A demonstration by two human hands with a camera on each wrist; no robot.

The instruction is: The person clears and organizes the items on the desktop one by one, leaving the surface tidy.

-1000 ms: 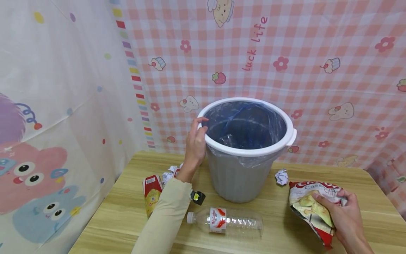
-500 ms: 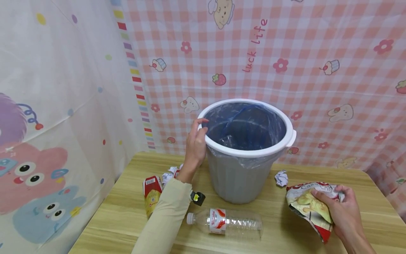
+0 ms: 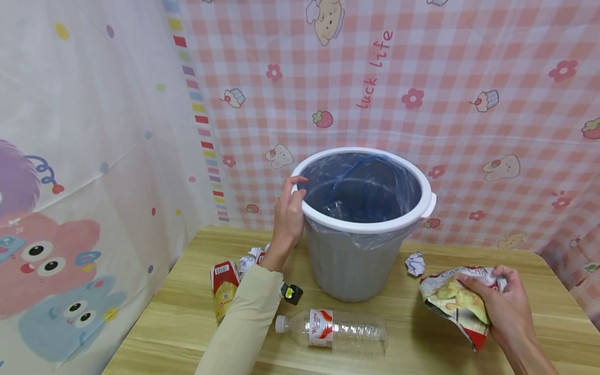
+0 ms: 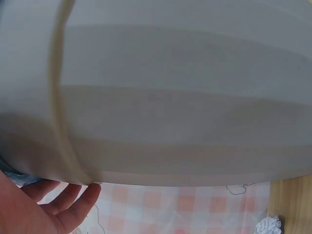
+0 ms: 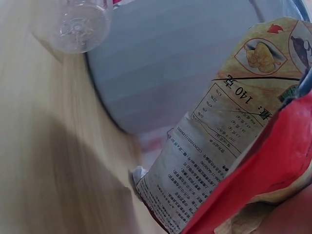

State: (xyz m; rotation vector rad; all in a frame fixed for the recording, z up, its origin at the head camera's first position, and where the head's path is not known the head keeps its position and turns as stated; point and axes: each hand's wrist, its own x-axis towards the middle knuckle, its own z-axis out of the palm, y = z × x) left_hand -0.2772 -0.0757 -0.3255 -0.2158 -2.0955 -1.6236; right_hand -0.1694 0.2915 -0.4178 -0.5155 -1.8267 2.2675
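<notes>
A grey trash bin (image 3: pixel 353 263) with a white rim and a clear liner stands upright at the back middle of the table. My left hand (image 3: pixel 289 211) grips its rim on the left side, fingers curled over the edge; in the left wrist view those fingers (image 4: pixel 80 207) show beside the ribbed wall. On the right, my right hand (image 3: pixel 503 304) holds a crumpled red and white chip bag (image 3: pixel 457 302) above the table, thumb across its front. The right wrist view shows the printed back of the bag (image 5: pixel 195 161), with the bin beyond it.
An empty plastic bottle (image 3: pixel 333 330) lies on its side in front of the bin. A red and yellow carton (image 3: pixel 224 284) and crumpled paper (image 3: pixel 247 260) lie by my left forearm. Another paper ball (image 3: pixel 415 264) sits right of the bin. A checked cloth (image 3: pixel 469 130) hangs behind.
My right hand has carried the chip bag slightly left, and its bottom corner has risen. The left hand stays on the bin's rim.
</notes>
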